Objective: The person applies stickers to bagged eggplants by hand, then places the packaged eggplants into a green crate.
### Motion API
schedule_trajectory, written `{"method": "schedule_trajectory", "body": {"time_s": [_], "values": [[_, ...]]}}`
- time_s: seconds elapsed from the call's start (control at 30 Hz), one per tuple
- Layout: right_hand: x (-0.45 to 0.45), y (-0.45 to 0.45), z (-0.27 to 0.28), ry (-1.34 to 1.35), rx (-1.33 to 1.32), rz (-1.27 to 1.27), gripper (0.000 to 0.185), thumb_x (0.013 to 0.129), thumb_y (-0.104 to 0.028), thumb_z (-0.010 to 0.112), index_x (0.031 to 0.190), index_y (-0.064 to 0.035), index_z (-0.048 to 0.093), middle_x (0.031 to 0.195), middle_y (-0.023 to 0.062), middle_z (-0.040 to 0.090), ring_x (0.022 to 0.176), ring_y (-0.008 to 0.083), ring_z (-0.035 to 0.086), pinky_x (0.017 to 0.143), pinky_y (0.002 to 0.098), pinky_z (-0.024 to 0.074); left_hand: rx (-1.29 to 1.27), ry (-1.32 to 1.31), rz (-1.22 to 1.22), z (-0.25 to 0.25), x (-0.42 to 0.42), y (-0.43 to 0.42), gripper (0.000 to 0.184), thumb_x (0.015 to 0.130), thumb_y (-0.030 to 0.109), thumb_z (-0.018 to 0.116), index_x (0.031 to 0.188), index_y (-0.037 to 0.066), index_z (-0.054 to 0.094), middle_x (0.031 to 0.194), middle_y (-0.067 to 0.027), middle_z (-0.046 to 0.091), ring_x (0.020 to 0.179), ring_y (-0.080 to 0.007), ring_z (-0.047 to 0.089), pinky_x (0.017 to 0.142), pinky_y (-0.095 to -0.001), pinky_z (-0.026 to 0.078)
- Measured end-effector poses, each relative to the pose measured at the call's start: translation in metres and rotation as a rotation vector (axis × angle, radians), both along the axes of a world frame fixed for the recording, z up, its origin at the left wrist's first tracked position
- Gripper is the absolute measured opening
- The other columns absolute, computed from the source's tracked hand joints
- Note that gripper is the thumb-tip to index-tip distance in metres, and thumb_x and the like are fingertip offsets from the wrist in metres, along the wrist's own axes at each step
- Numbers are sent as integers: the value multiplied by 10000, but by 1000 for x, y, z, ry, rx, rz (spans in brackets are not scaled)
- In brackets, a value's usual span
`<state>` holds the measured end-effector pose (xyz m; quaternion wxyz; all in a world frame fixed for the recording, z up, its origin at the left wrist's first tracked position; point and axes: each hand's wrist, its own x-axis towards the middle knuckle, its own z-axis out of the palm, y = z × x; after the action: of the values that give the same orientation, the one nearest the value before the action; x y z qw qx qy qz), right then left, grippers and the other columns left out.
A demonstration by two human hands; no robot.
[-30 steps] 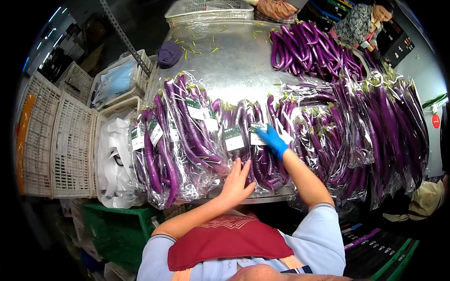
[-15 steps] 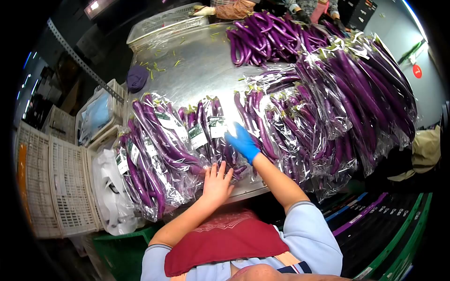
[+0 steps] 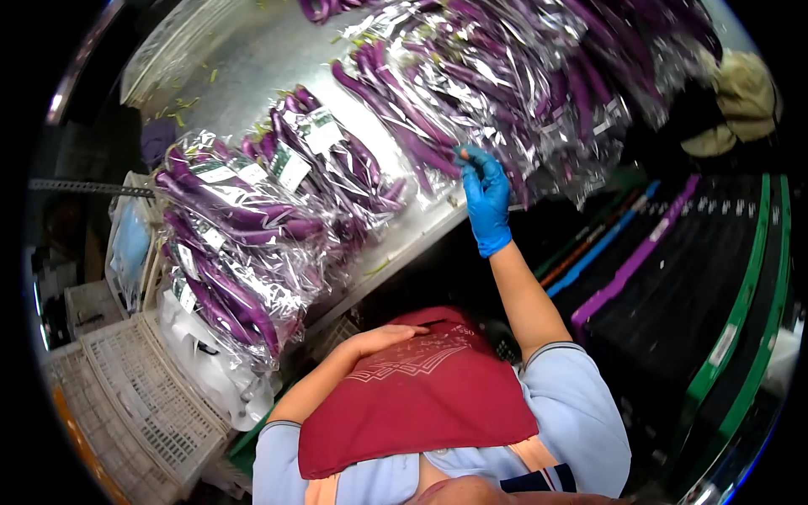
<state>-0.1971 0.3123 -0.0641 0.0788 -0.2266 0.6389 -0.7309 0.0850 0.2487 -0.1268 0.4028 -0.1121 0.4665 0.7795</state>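
Observation:
My right hand [image 3: 486, 198], in a blue glove, is at the table's front edge beside the lower ends of a row of bagged long purple eggplants [image 3: 412, 126]. Its thumb and fingers curl together at the tips; what they pinch, if anything, I cannot make out. Bare and resting against the red apron [image 3: 429, 387], my left hand [image 3: 383, 340] has its fingers stretched out near a dark fold. Left of the right hand lie clear bags of eggplants with white-and-green labels [image 3: 322, 133]. More labelled bags [image 3: 236, 219] are heaped at the table's left corner.
The metal table [image 3: 244, 71] carries green scraps and a purple cloth [image 3: 157, 139]. White plastic crates [image 3: 151, 396] and white plastic bags [image 3: 210, 362] stand at left. Black crates with green and purple edges [image 3: 673, 252] are at right. Many bagged eggplants [image 3: 539, 76] fill the right side.
My left hand has drawn back from the table to the apron. The right hand has left the labelled bags and moved right, its fingers now curled. The view has turned and tilted down.

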Motion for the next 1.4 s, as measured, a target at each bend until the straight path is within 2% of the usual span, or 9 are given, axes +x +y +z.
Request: {"method": "schedule_trajectory", "body": {"time_s": [0.27,0.37,0.57,0.77,0.87,0.9,1.07,1.23,1.4], "values": [[187,146,-110,-475,325,218,135,788,-34,509,905,-6,571,817,68,591,760,143,568,704,257,461,-4,-88,29,-52,42,62,293,877,232,462,1040,0,538,954,-68,592,895,-135,532,810,-247,406],[248,228,-167,-316,894,122,224,782,-194,495,921,-43,584,916,171,587,832,329,567,732,381,446,33,-110,65,-47,40,74,263,881,183,445,1052,-2,520,941,-87,594,860,-148,547,782,-245,420],[380,391,-247,-808,1418,3,283,734,-210,478,916,-46,621,974,206,568,890,354,554,788,416,440,-164,-55,-139,-46,8,106,264,886,162,430,1093,6,479,917,-80,590,779,-118,539,692,-221,422],[520,449,-281,-1415,873,-470,147,684,-144,579,772,-51,649,760,152,618,652,282,616,614,374,495,-496,142,-600,-44,-11,207,280,881,171,433,1087,-12,481,894,-75,576,717,-100,523,576,-195,401],[568,450,-343,-1277,814,-438,169,669,-143,594,790,-35,641,773,154,617,638,281,616,594,381,496,-541,63,-727,-53,-9,256,284,895,165,404,1099,-20,472,928,-106,575,725,-127,555,578,-219,433],[574,451,-348,-1577,461,-570,202,667,-150,585,816,-21,630,795,160,613,657,294,614,600,389,487,-532,33,-738,-56,-8,267,282,893,161,409,1102,-18,472,931,-104,576,736,-132,561,587,-222,440],[567,484,-354,-1406,542,-739,208,660,-134,565,819,-13,622,765,179,603,640,304,589,602,399,470,-674,17,-834,-104,-17,280,363,910,207,388,1187,-27,408,991,-150,558,756,-176,578,648,-296,479],[552,535,-361,-1476,446,-754,174,749,-172,522,774,-19,599,685,139,605,539,237,571,497,355,452,-816,118,-1268,-124,-31,290,324,879,178,422,1153,10,466,684,-74,531,427,-113,453,382,-282,357],[539,579,-366,-1441,249,-943,209,810,-208,501,744,-23,574,659,110,600,509,194,554,457,320,436,-1235,302,-1607,-217,-20,319,363,834,267,475,1086,10,522,890,-147,596,826,-261,571,714,-330,443]]}}
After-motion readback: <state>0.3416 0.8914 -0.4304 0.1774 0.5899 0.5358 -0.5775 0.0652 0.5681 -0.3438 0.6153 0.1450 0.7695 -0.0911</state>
